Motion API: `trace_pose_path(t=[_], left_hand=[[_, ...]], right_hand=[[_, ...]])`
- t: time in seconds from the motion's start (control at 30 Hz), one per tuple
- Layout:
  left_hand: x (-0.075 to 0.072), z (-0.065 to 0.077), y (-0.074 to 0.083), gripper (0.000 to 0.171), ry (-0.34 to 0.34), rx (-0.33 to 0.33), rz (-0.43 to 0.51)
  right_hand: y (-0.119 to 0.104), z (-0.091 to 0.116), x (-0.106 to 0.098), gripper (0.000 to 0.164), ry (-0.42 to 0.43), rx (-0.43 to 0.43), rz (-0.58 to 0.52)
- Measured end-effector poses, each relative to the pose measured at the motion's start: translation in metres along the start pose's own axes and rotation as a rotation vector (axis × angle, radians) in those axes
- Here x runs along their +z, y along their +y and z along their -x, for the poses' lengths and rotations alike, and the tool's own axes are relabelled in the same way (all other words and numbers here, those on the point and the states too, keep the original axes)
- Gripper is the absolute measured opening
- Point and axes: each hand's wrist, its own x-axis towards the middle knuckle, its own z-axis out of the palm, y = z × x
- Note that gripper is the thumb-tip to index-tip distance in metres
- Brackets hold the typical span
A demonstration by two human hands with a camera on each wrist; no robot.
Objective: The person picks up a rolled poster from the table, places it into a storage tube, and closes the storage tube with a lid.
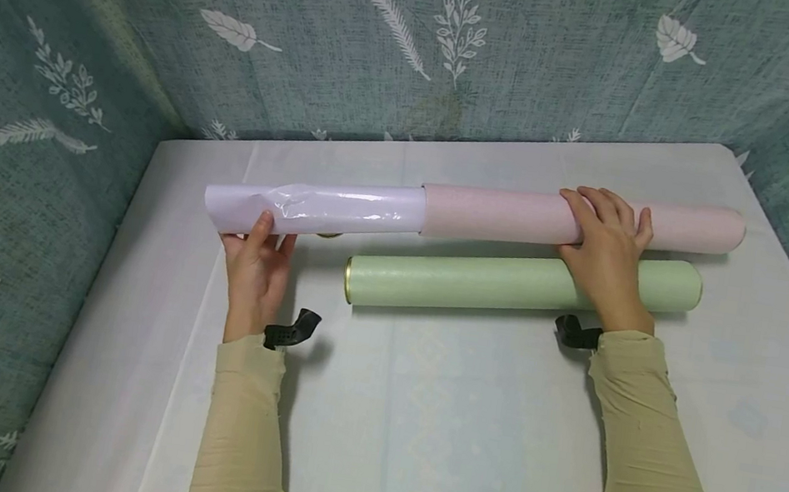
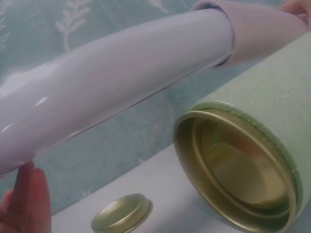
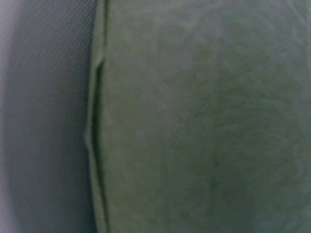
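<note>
While hands (image 1: 256, 275) (image 1: 606, 259) hold both, a pink tube (image 1: 497, 216) encircles a roll (image 1: 358, 207).

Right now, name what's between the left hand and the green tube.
A gold lid lies between the left hand and green tube in the left wrist view; the head view shows only its edge.

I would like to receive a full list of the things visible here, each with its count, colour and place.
Cylindrical tube: one, pink, under the right hand
Rolled glossy sheet: one, whitish, partly inside the pink tube's left end
Gold-rimmed tube: one, light green, nearer the person than the pink one
Round metal lid: one, gold, on the table
Table: one, white, beneath everything
Leaf-print fabric: teal and white, behind and beside the table
Wrist cameras: two, black, one per wrist
Sleeves: two, beige, on the forearms
Left hand: one, holding the sheet
Right hand: one, gripping the pink tube
</note>
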Motion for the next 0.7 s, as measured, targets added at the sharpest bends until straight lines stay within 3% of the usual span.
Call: trace_pose_path(t=[0.23,0.7], left_hand=[[-0.002,-0.0025,0.0037,0.069,0.042,0.022,0.014],[-0.0018,-0.0011,0.0065,0.064,0.008,0.037,-0.01]], right_hand=[[0.0002,-0.0004,-0.0002,0.066,0.002,-0.005,0.002],[0.0005,0.0,0.0001,0.065,-0.008,0.003,-0.002]])
